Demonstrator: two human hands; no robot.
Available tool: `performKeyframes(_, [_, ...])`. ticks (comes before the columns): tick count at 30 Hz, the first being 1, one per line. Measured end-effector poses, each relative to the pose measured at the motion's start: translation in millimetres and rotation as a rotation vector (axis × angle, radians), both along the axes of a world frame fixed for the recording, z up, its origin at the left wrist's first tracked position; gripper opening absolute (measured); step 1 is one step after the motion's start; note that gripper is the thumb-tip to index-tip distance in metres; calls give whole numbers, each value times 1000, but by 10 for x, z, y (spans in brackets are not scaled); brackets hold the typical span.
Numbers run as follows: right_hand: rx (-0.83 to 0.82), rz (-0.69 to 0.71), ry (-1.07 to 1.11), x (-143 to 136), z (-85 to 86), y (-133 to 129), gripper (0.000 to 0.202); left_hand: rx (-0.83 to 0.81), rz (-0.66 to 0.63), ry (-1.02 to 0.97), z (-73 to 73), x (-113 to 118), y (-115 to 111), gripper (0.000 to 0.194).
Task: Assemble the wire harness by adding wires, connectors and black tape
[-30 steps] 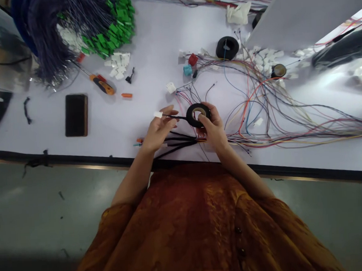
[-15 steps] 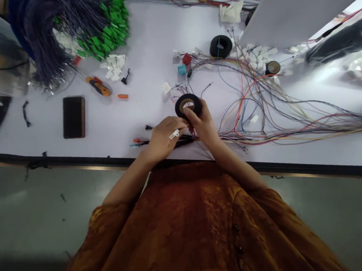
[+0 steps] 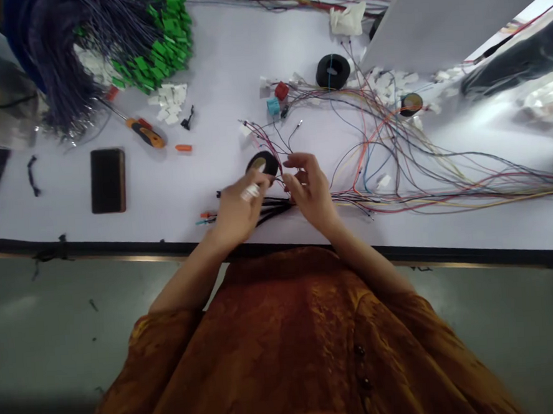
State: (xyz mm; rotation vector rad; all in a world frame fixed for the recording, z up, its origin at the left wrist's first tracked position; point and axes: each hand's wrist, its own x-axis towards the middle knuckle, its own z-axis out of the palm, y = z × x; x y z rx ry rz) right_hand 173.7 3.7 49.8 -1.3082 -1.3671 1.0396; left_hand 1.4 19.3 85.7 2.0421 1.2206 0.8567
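Observation:
A roll of black tape (image 3: 270,162) is gripped in my left hand (image 3: 240,210), which is slightly smeared by motion. A small white label (image 3: 250,192) shows at that hand's fingers. My right hand (image 3: 314,192) is just right of the roll, thumb and index finger apart, with nothing plainly held. Thin wires (image 3: 273,146) rise between the two hands, close to the right fingertips. Below my hands runs a wire bundle, with black-covered branches (image 3: 274,214) to the left and loose coloured wires (image 3: 426,206) stretching to the right. My palms hide part of the bundle.
A phone (image 3: 108,181), a screwdriver (image 3: 146,132) and an orange piece (image 3: 183,148) lie on the left. Behind them sits a coil of dark wires with green connectors (image 3: 166,51). Another black tape roll (image 3: 325,79) and red and blue connectors (image 3: 273,106) lie farther back.
The tape roll has passed from my right hand to my left and moved left. My right fingers have spread apart. Thin wires between the hands now show more.

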Motion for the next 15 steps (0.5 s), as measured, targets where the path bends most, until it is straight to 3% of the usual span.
performKeyframes(4, [-240, 103, 133, -58, -15, 434, 43, 207, -240, 348, -31, -49, -120, 19])
performKeyframes(9, [-442, 13, 165, -114, -85, 611, 29, 165, -272, 303, -275, -133, -89, 22])
performKeyframes(12, [-467, -27, 151, -43, -101, 627, 29, 82, -154, 20, -365, -118, -55, 14])
performKeyframes(15, [-403, -68, 126, 95, -94, 562, 35, -111, 156, -394, -432, -76, 8, 23])
